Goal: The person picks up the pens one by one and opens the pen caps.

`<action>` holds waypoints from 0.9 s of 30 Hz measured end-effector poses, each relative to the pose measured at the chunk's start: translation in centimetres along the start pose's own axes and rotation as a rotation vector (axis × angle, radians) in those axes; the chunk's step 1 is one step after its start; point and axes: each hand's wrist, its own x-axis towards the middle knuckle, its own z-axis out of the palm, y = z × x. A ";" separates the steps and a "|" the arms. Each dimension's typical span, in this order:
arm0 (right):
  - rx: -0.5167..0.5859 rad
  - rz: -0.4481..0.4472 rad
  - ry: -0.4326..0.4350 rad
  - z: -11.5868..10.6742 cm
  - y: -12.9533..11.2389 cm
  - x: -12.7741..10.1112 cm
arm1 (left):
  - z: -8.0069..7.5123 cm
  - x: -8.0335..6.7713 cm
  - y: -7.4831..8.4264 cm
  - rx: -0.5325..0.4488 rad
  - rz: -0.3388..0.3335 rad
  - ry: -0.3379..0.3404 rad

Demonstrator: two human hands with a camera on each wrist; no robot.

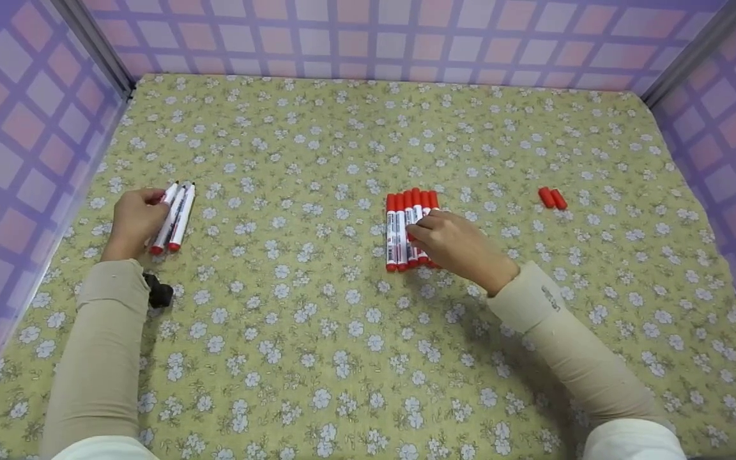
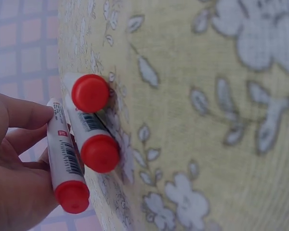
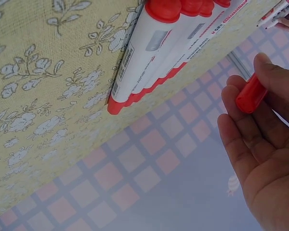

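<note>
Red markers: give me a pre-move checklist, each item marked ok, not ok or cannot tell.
1. Capped red markers lie side by side in a row on the floral cloth: ok.
2. Right hand is on the row and holds a red marker in its fingers: ok.
3. That marker capped at both ends: cannot tell.
4. Left hand holds the uncapped markers together: ok, three are in view.
5. All uncapped markers have caps: not ok, only two loose red caps lie far right.
6. Black object by the left sleeve is identified: cannot tell.
</note>
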 end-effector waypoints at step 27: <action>-0.011 -0.018 0.021 0.1 0.1 0.0 | -0.1 0.1 -0.6 0.103 -0.010 0.060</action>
